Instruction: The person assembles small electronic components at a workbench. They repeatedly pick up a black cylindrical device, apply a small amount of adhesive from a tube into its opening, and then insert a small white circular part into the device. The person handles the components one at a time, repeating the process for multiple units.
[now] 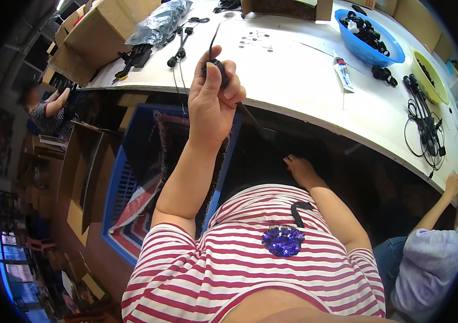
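Observation:
My left hand [212, 99] is raised in front of the table edge, its fingers closed around a small round black part [217, 72]. A thin black cable [212, 46] sticks up out of this grip and curves over the table. Below the same hand, a thin dark cord [251, 117] slants down toward my right hand [301, 170]. That hand is low, near my body and under the table edge, with its fingertips pinched at the cord's far end. The dark background partly hides the cord there.
On the white table [288, 81] lie a glue tube [343, 72], black cabled rods [427, 118] and a blue basin [371, 46] of black parts. A yellow basin [428, 75] stands farther right. A blue crate [124, 167] is at my left. Another person [433, 258] sits at right.

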`<state>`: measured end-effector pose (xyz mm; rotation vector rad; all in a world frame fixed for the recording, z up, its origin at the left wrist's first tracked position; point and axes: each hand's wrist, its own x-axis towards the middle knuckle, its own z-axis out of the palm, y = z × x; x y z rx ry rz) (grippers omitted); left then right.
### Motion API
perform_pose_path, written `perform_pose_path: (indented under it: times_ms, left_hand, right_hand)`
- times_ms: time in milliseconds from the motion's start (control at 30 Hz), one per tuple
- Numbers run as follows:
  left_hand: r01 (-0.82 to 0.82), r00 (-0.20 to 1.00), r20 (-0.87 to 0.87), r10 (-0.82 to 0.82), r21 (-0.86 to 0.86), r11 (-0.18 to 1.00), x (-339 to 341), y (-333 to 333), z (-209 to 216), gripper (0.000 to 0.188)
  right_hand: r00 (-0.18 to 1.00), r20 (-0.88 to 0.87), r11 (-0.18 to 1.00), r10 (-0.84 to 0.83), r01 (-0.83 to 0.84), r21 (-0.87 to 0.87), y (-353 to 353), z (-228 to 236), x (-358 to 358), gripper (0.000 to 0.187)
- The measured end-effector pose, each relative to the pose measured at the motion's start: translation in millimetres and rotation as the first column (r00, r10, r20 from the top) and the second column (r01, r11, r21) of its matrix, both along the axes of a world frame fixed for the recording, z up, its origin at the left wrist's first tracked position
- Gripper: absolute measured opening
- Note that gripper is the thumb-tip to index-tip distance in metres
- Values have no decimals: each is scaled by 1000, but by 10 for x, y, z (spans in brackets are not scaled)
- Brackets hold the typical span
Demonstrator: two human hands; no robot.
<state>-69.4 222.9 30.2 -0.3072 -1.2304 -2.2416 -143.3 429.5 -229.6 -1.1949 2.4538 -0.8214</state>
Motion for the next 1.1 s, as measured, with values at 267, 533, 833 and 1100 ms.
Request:
perform_pose_path:
  times_ms: [267,533,833,1100]
  left_hand:
    - [6,1000,-27,-7,-22,1000,66,-98,50,45]
    - [113,990,102,-97,-165,980,30,135,-267,46]
    - [326,875,397,-277,-62,943,-28,903,-1151,34]
    - [321,845,499,-192,-186,928,22,1004,-1525,37]
  right_hand:
    - [998,32,964,47,-54,260,-20,-25,-20,34]
    - [992,120,978,35,-10,-209,243,598,16,34]
    - [977,192,758,-91,193,-623,222,1887,-11,19]
    - [917,376,809,-132,319,-495,77,1570,-2,19]
